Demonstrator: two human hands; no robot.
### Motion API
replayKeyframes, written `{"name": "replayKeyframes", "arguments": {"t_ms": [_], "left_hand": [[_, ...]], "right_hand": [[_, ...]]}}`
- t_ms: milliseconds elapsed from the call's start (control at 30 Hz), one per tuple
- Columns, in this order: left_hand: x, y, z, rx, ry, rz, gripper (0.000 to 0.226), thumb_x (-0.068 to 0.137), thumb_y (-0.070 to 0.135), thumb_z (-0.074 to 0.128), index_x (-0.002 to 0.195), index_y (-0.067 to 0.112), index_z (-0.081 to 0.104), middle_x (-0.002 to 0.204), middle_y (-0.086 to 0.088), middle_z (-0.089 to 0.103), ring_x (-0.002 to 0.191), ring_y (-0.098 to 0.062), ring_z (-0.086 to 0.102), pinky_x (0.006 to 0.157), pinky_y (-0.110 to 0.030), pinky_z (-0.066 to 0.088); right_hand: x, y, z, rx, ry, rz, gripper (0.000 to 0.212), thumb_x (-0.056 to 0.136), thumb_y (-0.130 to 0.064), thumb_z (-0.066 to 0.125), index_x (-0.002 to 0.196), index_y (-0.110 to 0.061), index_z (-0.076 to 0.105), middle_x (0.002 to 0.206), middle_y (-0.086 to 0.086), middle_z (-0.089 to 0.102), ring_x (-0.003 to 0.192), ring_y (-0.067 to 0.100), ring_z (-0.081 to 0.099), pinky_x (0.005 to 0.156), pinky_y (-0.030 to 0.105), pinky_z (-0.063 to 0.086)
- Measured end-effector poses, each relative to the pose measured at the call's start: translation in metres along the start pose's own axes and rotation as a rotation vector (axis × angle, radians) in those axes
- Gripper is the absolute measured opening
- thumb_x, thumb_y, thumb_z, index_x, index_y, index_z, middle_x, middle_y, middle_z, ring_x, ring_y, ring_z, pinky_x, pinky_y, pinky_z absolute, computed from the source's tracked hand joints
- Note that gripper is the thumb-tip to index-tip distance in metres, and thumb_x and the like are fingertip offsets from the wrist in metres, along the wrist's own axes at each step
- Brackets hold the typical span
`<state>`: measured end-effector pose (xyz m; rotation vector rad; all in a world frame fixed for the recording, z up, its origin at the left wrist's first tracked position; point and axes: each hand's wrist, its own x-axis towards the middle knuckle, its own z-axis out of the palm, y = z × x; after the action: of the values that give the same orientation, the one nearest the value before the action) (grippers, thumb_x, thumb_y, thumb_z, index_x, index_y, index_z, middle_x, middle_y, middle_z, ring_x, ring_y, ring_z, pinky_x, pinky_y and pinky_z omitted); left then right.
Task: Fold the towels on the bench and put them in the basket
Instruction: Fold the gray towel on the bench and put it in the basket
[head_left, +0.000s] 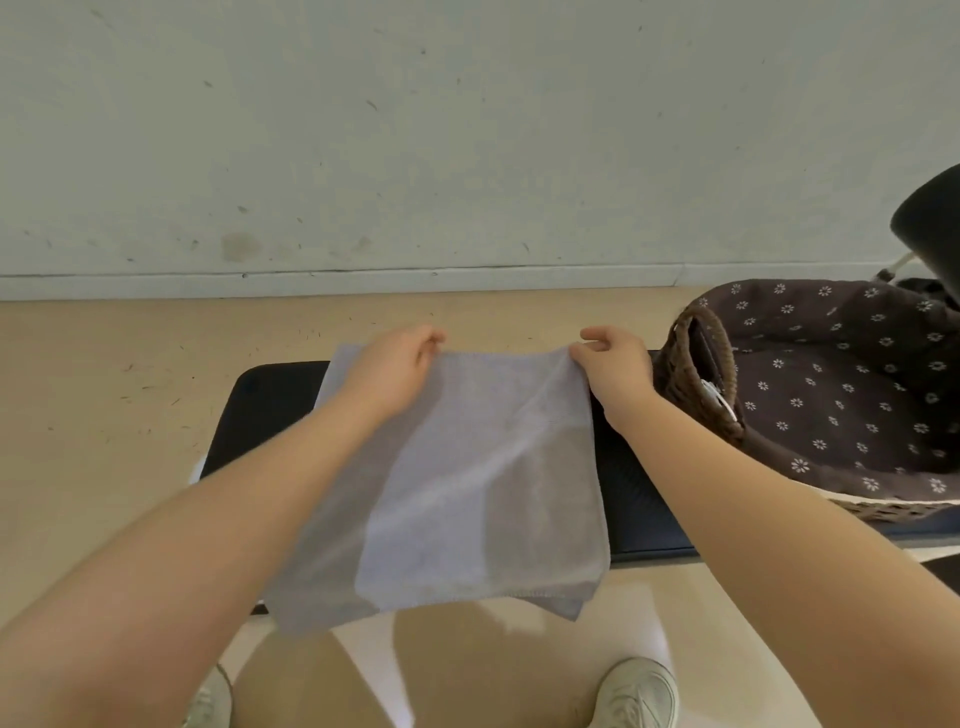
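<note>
Here, left hand (396, 364) curled onto the far left corner of the pale lilac towel (467, 483), fingers bent over the edge and pinching it. Right hand (613, 358) likewise closed on the far right corner, thumb and fingertips pinching the cloth. Both corners lifted off the black desk (639, 499), the far edge pulled fairly taut between the two hands.

Hard to tell how many layers: a second edge peeking out beneath at the near right corner and along the left side. Left part of the towel hidden behind the left forearm. Near edge hanging past the front of the desk, covering part of it. Motion blur softening the weave.

Towel roughly square, slightly longer from far to near than across, sloping down from the raised far edge toward the person.

Wicker basket (696, 384) with a brown flowered lining standing on the right end of the desk, just beside the right hand, cut off by the right border. Light shoes (636, 693) on the beige floor (104, 415) below.
</note>
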<state>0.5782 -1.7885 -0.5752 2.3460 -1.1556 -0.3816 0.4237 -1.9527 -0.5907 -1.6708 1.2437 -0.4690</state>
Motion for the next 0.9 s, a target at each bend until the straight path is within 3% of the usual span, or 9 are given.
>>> {"name": "replayKeyframes", "arguments": {"t_ms": [100, 267, 367, 467, 567, 700, 767, 833, 900], "left_hand": [[0.022, -0.029, -0.003, 0.247, -0.018, -0.014, 0.042, 0.098, 0.007, 0.029, 0.138, 0.015, 0.042, 0.142, -0.009, 0.046, 0.127, -0.03, 0.042, 0.101, -0.037, 0.035], [0.031, -0.061, -0.001, 0.542, 0.008, 0.01, 0.034, 0.095, 0.009, 0.033, 0.119, 0.017, 0.056, 0.12, -0.005, 0.061, 0.111, -0.026, 0.05, 0.098, -0.034, 0.028], [0.027, -0.075, -0.005, 0.454, -0.014, 0.002, 0.034, 0.1, 0.027, 0.031, 0.114, 0.014, 0.059, 0.114, -0.006, 0.06, 0.105, -0.026, 0.052, 0.091, -0.035, 0.035], [0.021, -0.081, -0.011, 0.282, 0.067, 0.023, 0.026, 0.097, 0.027, 0.043, 0.105, 0.009, 0.059, 0.106, -0.008, 0.06, 0.095, -0.025, 0.055, 0.077, -0.035, 0.042], [0.015, -0.083, -0.013, 0.145, 0.105, -0.013, 0.019, 0.093, 0.026, 0.05, 0.095, 0.008, 0.056, 0.099, -0.008, 0.059, 0.09, -0.024, 0.054, 0.076, -0.036, 0.043], [0.012, -0.082, -0.016, 0.096, 0.073, -0.087, 0.023, 0.091, 0.032, 0.053, 0.086, 0.009, 0.053, 0.09, -0.006, 0.057, 0.085, -0.022, 0.052, 0.072, -0.032, 0.041], [0.011, -0.083, -0.019, 0.069, 0.094, -0.091, 0.023, 0.09, 0.03, 0.056, 0.084, 0.009, 0.054, 0.089, -0.005, 0.055, 0.085, -0.022, 0.052, 0.072, -0.031, 0.038], [0.009, -0.085, -0.022, 0.037, 0.091, -0.092, 0.018, 0.088, 0.027, 0.059, 0.083, 0.01, 0.055, 0.091, -0.005, 0.056, 0.086, -0.019, 0.05, 0.072, -0.029, 0.036], [0.008, -0.086, -0.025, -0.012, 0.071, -0.128, 0.015, 0.088, 0.024, 0.06, 0.088, 0.009, 0.06, 0.093, -0.004, 0.057, 0.088, -0.017, 0.05, 0.073, -0.027, 0.036]], "right_hand": [[0.004, -0.005, 0.002, 0.093, -0.049, 0.133, 0.04, 0.084, -0.018, 0.068, 0.121, -0.004, 0.059, 0.116, 0.011, 0.062, 0.107, 0.026, 0.058, 0.092, 0.035, 0.05], [0.011, -0.006, 0.0, -0.315, 0.041, 0.12, 0.027, 0.086, -0.003, 0.06, 0.112, -0.005, 0.061, 0.117, 0.016, 0.06, 0.108, 0.031, 0.057, 0.088, 0.035, 0.05], [0.011, -0.011, 0.001, -0.456, -0.008, 0.106, 0.024, 0.086, -0.002, 0.059, 0.109, -0.006, 0.063, 0.115, 0.014, 0.061, 0.106, 0.029, 0.057, 0.08, 0.03, 0.049], [0.009, -0.015, 0.004, -0.494, -0.062, 0.097, 0.023, 0.083, -0.003, 0.063, 0.106, -0.007, 0.064, 0.112, 0.012, 0.063, 0.102, 0.026, 0.058, 0.073, 0.027, 0.045], [0.009, -0.017, 0.004, -0.483, -0.088, 0.091, 0.029, 0.082, -0.003, 0.065, 0.11, -0.007, 0.064, 0.11, 0.011, 0.063, 0.098, 0.024, 0.058, 0.072, 0.026, 0.046], [0.011, -0.022, 0.0, -0.488, -0.163, 0.124, 0.013, 0.078, -0.001, 0.065, 0.077, -0.013, 0.066, 0.088, 0.008, 0.06, 0.08, 0.022, 0.053, 0.055, 0.024, 0.043], [0.012, -0.024, 0.001, -0.479, -0.193, 0.141, 0.009, 0.077, -0.004, 0.068, 0.078, -0.012, 0.063, 0.092, 0.008, 0.059, 0.084, 0.023, 0.054, 0.06, 0.026, 0.047], [0.011, -0.025, 0.004, -0.414, -0.19, 0.159, 0.022, 0.08, -0.019, 0.07, 0.094, -0.004, 0.063, 0.094, 0.011, 0.059, 0.09, 0.027, 0.057, 0.076, 0.034, 0.05], [0.008, -0.024, 0.008, -0.37, -0.143, 0.183, 0.03, 0.085, -0.032, 0.065, 0.088, -0.003, 0.058, 0.083, 0.011, 0.058, 0.081, 0.028, 0.057, 0.075, 0.036, 0.049]]}}
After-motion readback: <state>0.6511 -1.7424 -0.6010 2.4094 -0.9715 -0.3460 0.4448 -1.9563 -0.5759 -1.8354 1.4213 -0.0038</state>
